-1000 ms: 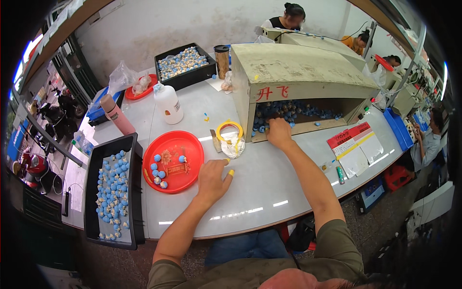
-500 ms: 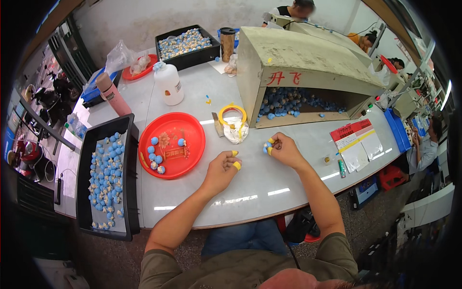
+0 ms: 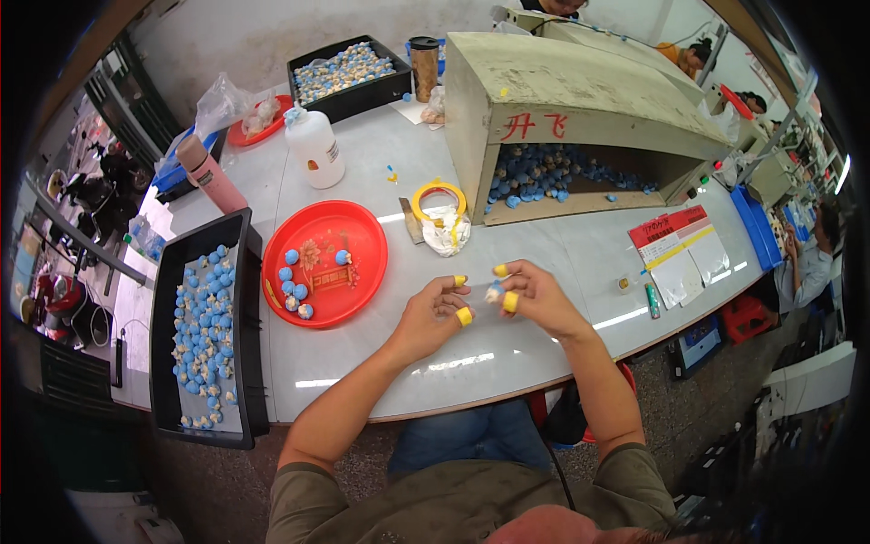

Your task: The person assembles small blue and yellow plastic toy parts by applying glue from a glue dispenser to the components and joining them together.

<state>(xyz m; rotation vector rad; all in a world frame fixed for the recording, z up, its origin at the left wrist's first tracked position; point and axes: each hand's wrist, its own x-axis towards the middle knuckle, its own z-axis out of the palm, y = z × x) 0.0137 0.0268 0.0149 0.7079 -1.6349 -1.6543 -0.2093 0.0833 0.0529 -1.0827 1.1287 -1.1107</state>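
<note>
A small blue-and-white piece (image 3: 492,292) is held above the white table (image 3: 381,381), pinched between the fingers of the right hand (image 3: 535,299) and met by the fingertips of the left hand (image 3: 433,313); yellow fingertip covers (image 3: 464,315) are worn on both hands. The right fingers are closed on the piece, while the left fingers are curled toward it, and whether they grip it cannot be told. Just left of the hands, a red tray (image 3: 362,272) is seen with a few blue balls (image 3: 292,290) lying in it. Further left, a black bin (image 3: 165,363) is filled with many more blue and white pieces. Beyond the hands, a yellow tape ring (image 3: 439,192) and a crumpled white wad (image 3: 448,232) are set beside a large beige box (image 3: 580,100), whose open front shows a heap of blue balls (image 3: 544,172). A white bottle (image 3: 314,147) and a pink flask (image 3: 208,172) are stood near the far left of the table, with a second black bin (image 3: 349,72) behind them. Red and white papers (image 3: 680,254) are laid at the right edge.
</note>
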